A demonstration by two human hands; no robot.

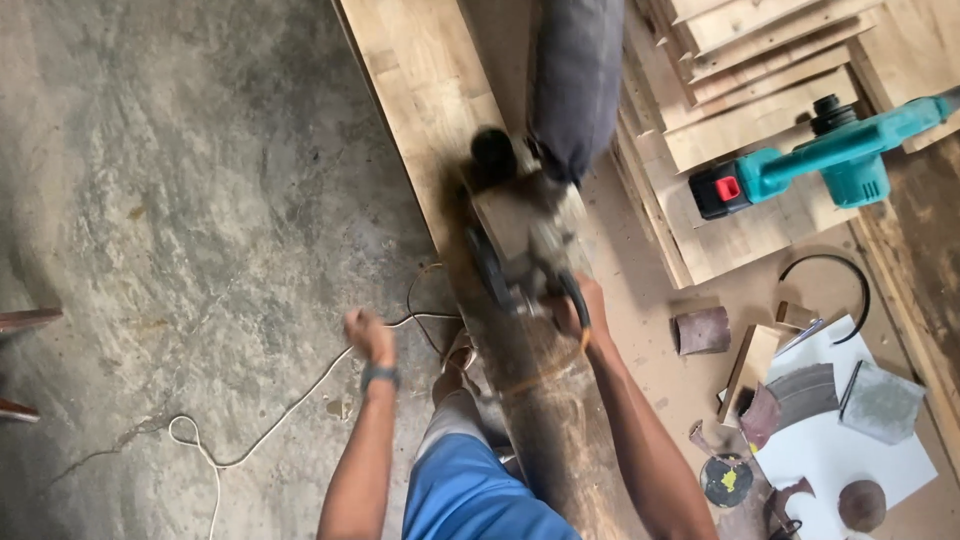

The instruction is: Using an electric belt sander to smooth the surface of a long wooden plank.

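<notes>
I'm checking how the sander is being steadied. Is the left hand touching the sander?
Apart. The head view shows the left hand off to the side holding the white cord, with bare floor between it and the sander.

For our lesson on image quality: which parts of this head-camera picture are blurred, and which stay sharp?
Head view: the belt sander and left hand are motion-smeared; the right hand on its handle is soft; the teal power tool and concrete floor read sharper. Lighting is even, without glare.

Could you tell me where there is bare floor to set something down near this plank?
Bare concrete floor lies left of the plank, above the white cord. Right of the plank is crowded: teal power tool, stacked boards, sandpaper scraps.
</notes>
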